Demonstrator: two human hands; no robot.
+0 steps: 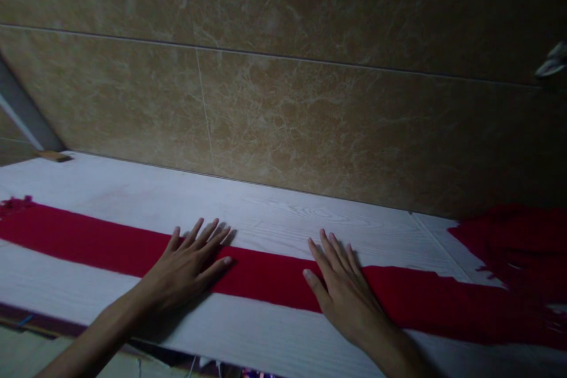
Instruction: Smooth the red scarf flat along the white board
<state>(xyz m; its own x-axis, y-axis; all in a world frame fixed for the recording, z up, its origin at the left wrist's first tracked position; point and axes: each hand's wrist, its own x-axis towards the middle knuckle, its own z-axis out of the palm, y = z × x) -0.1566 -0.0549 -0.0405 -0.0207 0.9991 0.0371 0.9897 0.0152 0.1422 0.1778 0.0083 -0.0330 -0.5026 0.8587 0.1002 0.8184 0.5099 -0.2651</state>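
A long red cloth strip (274, 279), like a scarf with a fringed left end, stretches across the white wood-grain table (274, 325). My left hand (188, 266) rests on it left of the middle, fingers spread and pointing away from me. Farther right, my right hand (343, 289) lies over the same cloth with its fingers stretched out past the far edge. Neither hand grips anything. Between the two hands the cloth looks flat; toward the right end its far edge is uneven.
More red fabric (518, 242) with fringe is heaped at the table's right end, in dim light. A tan marbled tile wall (283, 118) stands along the far edge. A grey post (26, 106) and a small wooden piece (53, 156) are at the left corner. Below the near edge, cluttered items show.
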